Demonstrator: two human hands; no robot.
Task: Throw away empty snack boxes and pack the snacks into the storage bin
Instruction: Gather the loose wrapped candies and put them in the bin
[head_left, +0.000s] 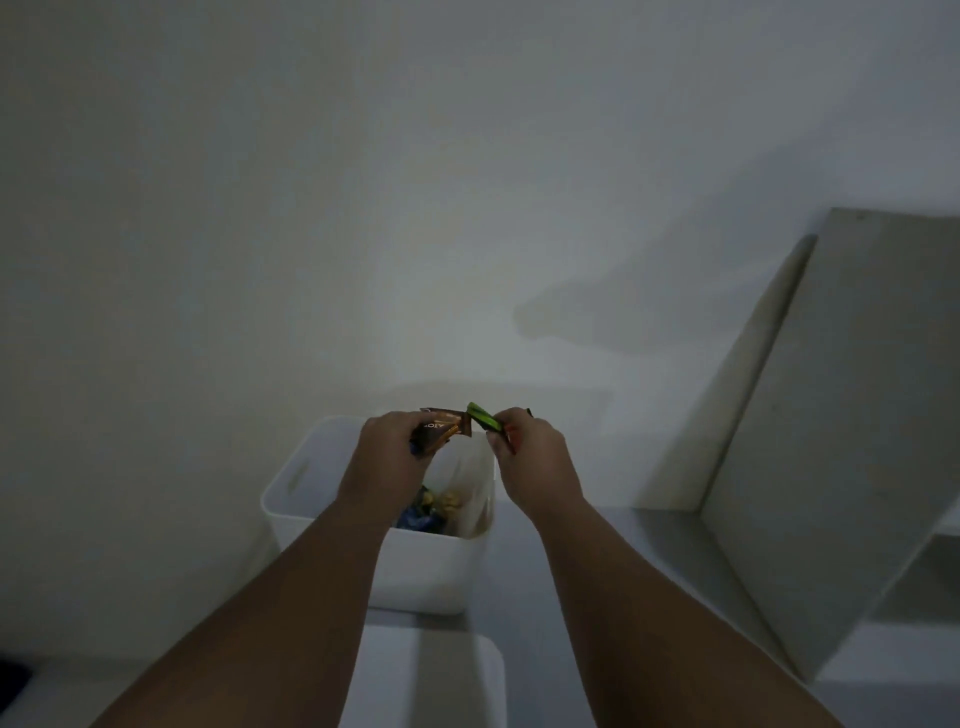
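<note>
A white storage bin (291, 499) stands on a white surface against the wall. Blue and yellow snack packets (428, 512) lie at its bottom. Both my hands hover over the bin's open top. My left hand (392, 452) grips a brown and orange snack packet (441, 427). My right hand (532, 454) pinches a green snack packet (484, 418), with a bit of red wrapper showing under its fingers. The two packets nearly touch above the far rim.
A second white bin or lid (441, 675) sits just in front of the storage bin, between my forearms. A grey shelf unit (831, 441) stands to the right against the wall. The room is dim.
</note>
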